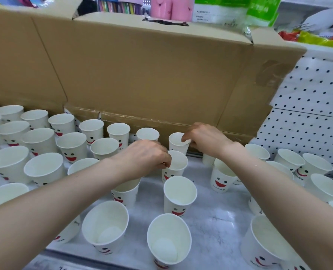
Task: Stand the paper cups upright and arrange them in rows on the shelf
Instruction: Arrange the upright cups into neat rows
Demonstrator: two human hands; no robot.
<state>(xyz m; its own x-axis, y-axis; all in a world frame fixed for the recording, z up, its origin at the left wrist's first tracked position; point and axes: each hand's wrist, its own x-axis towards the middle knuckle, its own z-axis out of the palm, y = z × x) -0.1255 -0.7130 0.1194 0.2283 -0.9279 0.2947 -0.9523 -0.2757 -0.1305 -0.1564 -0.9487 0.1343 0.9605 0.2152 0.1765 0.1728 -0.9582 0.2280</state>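
Place: white shelf (220, 215) in front of a big box (152, 75), with pegboard (307, 98) to the right.
Cups: paper cups (39, 141) with red smiles, every one I can see upright. The rows are tidy on the left and looser in the middle and right.
Left hand (148, 154): pinches the near rim of the mid cup (178, 166).
Right hand (204, 139): a fingertip is hooked over the rim of the back cup (176, 142), which stands just before the box.
Step (my guess): easing these two into line, carrying the rows rightward.
Handling: the cups look feather-light and thin-walled, so a squeeze at mid-wall would likely dent them. The rolled rim is the stiffest part, so that is the place to grip, and gently.
Risk: empty cups tip easily (both forearms pass low over neighbours).
Remaining: the right-hand cluster looks unsorted.
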